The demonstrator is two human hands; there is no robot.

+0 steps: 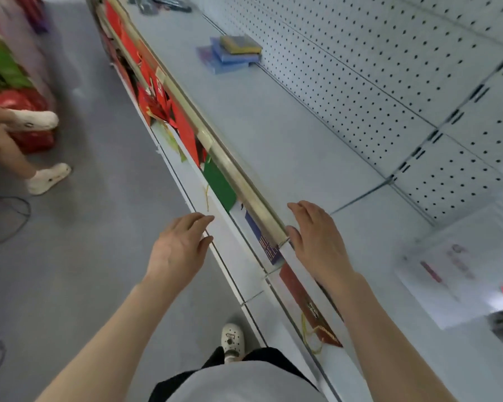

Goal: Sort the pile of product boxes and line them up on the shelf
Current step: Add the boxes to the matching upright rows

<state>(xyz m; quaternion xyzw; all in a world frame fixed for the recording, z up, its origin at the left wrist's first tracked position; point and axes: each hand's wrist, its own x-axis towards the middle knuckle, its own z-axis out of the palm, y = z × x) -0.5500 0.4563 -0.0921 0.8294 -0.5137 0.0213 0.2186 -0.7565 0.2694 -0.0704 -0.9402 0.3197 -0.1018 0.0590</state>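
Note:
A small pile of product boxes, blue ones with a yellow-grey one on top, lies on the pale shelf far ahead, against the pegboard back. My left hand hovers over the aisle beside the shelf's front, fingers relaxed and holding nothing. My right hand hangs above the shelf's metal front rail, fingers straight, empty. Both hands are well short of the boxes.
Red, green and blue packages stand on the lower shelf under the rail. A white sheet lies on the shelf at right. Another person's legs in white shoes are at the left, with red bags and cables on the grey floor.

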